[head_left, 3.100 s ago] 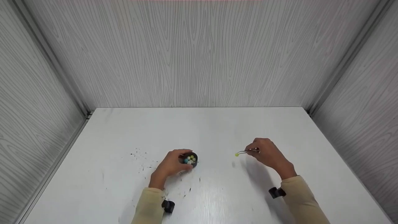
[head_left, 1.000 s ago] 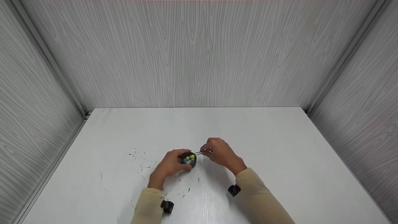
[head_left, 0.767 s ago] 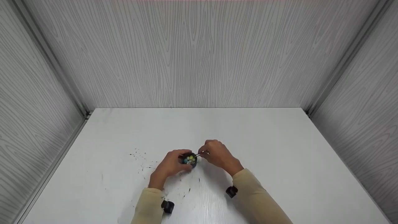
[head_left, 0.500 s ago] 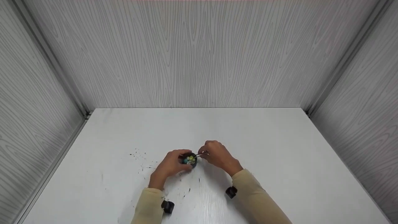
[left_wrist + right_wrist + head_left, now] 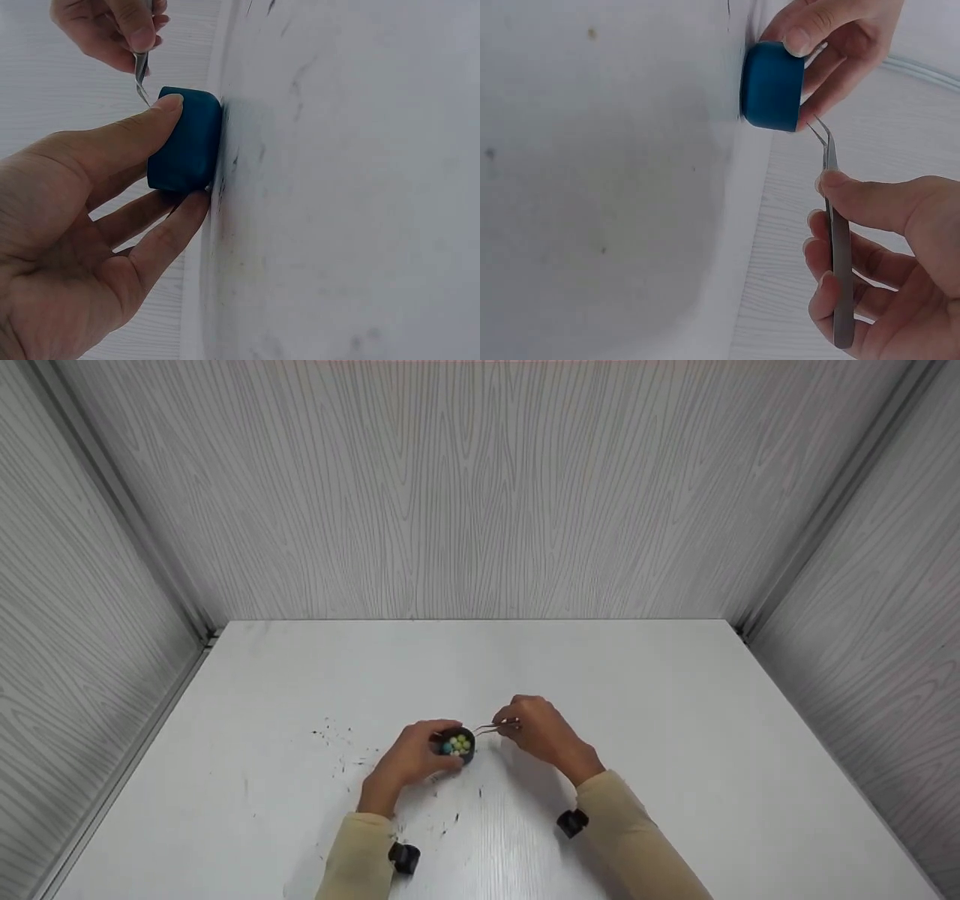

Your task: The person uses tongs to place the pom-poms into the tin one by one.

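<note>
My left hand point(image 5: 411, 754) holds a small round cup point(image 5: 472, 751) on the table, thumb on one side and fingers on the other. In both wrist views the cup point(image 5: 772, 86) shows as dark blue. Several small beads point(image 5: 457, 745) in yellow, white, green and blue lie inside it. Between the thumb and fingers of my right hand point(image 5: 541, 729) is a pair of bent-tip metal tweezers point(image 5: 840, 255). Their tips stand slightly apart, just off the cup's rim, with nothing between them.
The white table point(image 5: 675, 682) carries dark marks and specks point(image 5: 337, 735), mostly left of and in front of the cup. Grey wood-grain panels point(image 5: 480, 495) rise at the back and both sides. A black wrist camera point(image 5: 572, 823) sits by each sleeve.
My right hand brought a yellow bead leftward in the tweezers into the cup, then drew back slightly to the right. The tweezers' tips have parted and left the cup. The left hand stayed still.
</note>
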Available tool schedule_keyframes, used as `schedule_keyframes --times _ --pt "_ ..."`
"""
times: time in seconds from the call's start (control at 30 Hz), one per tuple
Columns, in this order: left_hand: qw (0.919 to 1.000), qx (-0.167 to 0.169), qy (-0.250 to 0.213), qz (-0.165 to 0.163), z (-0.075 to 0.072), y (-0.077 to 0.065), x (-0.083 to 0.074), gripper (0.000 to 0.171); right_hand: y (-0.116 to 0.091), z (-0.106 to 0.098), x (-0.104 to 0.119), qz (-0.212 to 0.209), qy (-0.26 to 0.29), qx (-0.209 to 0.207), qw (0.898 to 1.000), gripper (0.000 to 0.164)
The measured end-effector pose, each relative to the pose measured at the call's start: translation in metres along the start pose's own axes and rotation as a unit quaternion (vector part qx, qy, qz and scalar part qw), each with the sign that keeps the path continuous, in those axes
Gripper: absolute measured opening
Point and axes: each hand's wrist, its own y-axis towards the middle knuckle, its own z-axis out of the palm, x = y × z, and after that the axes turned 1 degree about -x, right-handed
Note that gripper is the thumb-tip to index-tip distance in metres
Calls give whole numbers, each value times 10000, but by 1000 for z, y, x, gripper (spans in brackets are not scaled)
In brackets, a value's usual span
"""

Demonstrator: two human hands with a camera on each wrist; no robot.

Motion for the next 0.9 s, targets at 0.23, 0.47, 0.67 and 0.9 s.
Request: schedule_keyframes --times 0.23,0.47,0.67,0.9 --pt "9999 -9 -72 -79 0 0 -1 56 -15 -24 -17 287 108 -257 9992 15" --pt "9999 -60 -27 -93 1 0 0 56 -32 -45 -45 519 77 -499 9974 15" --pt "9999 -51 -21 -142 1 -1 0 56 -44 -55 -62 769 83 -676 9947 14" --pt "9999 -50 -35 -142 0 0 1 56 -52 -63 -78 1230 80 -634 9903 13"
